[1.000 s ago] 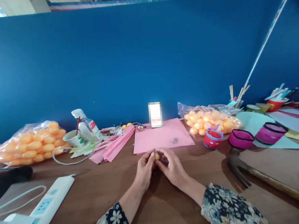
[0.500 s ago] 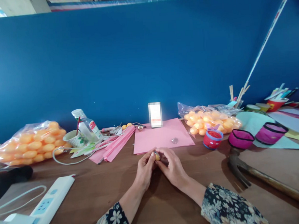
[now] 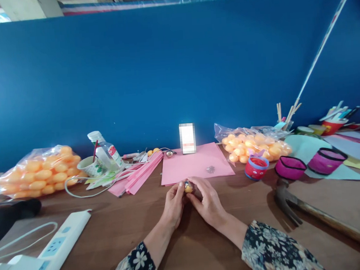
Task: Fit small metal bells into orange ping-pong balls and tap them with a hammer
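Note:
Between both hands, just above the brown table point(image 3: 182, 254), is a small round yellow ball with dark shiny patches point(image 3: 188, 187). My left hand point(image 3: 174, 203) pinches it from the left with thumb and fingers. From the right, my right hand point(image 3: 207, 199) curls round it, thumb below and fingers over the top. Part of the ball is hidden by the fingers. Just beyond the hands lies a pink paper sheet point(image 3: 185, 171) with a small pile of silvery bits point(image 3: 210, 169) on it. A small shiny round object point(image 3: 169, 153) rests at the sheet's far left corner.
Bags of orange balls lie left point(image 3: 43, 173) and right point(image 3: 251, 144). A hammer point(image 3: 321, 215) and a power strip point(image 3: 57, 250) flank my arms. Folded pink paper point(image 3: 145, 172), a bottle point(image 3: 107, 152), a red cup point(image 3: 256, 167) and purple bands point(image 3: 290, 167) stand around; a blue panel point(image 3: 163, 70) rises behind.
The fingers have shifted slightly and more of the yellow ball shows between them. Both hands stay in nearly the same place; the surroundings look unchanged.

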`<state>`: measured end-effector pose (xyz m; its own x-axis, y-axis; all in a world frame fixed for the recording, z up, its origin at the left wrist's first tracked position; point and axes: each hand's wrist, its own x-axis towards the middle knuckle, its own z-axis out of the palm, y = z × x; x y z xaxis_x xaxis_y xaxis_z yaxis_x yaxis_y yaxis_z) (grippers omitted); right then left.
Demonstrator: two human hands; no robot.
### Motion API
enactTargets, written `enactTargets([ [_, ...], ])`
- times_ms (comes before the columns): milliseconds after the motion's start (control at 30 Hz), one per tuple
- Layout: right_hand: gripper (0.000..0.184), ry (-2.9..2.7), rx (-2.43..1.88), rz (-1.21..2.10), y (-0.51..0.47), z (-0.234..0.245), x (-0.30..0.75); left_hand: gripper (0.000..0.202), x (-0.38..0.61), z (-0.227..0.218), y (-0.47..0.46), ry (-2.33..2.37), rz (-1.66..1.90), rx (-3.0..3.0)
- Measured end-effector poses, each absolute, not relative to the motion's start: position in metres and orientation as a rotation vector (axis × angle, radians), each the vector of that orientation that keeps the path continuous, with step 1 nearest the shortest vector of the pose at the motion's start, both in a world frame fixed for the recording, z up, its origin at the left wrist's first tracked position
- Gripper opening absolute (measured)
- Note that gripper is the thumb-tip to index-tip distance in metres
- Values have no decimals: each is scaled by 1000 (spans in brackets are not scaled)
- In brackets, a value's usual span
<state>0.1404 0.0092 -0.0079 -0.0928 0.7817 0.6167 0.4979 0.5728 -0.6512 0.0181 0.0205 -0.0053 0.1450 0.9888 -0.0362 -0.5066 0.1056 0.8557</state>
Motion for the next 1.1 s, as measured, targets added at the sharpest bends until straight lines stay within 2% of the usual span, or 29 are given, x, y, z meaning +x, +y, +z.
enactTargets([
  [433,40,-1760,-1084,307,12,-9,142,29,17,-5,22,747,1269,821],
  [667,59,-1869,-1144,217,7,-4,147,35,15,-4,23,713,1288,787],
  [800,43,-1908,-1226,67,16,-4,169,31,15,-5,25,722,1307,751],
  [900,32,-1827,-1489,-31,31,-6,190,28,16,-5,26,767,1307,720],
  [1100,20,-1781,-1832,-105,55,-5,207,30,12,-11,31,757,1290,720],
])
